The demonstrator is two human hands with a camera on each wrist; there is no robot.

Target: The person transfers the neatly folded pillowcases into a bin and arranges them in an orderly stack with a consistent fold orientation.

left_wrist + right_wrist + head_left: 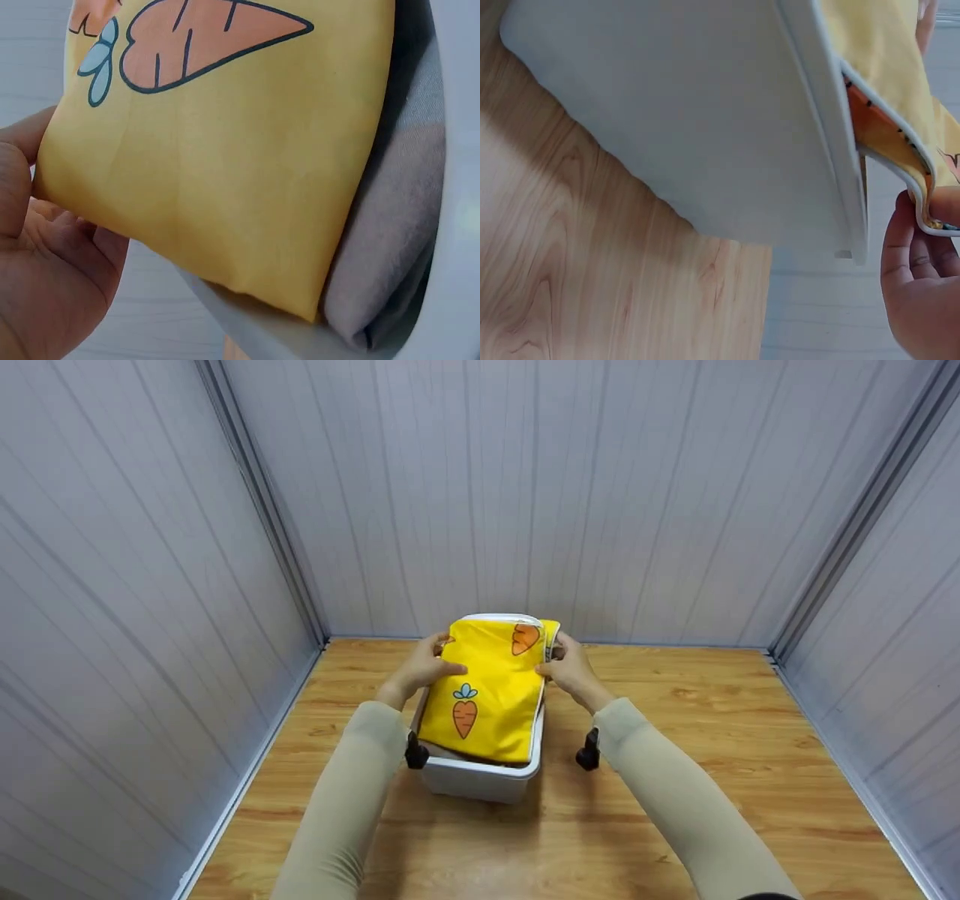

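A yellow carrot-print cloth (495, 697) with white piping lies folded over the top of a white plastic bin (480, 786). At its far left edge my left hand (420, 666) pinches it, thumb on top and fingers underneath. My right hand (574, 669) grips the opposite edge; in the right wrist view, the folded piped layers are between that hand's thumb and fingers (901, 251). Beneath the yellow cloth, a greyish-brown fabric (394, 232) shows inside the bin in the left wrist view. Whatever else the bin holds is hidden.
The bin stands on a wood-grain surface (675, 720). Pale panelled walls (465, 495) rise behind it and on both sides. Small black devices (589, 750) are strapped at both wrists, over light sleeves.
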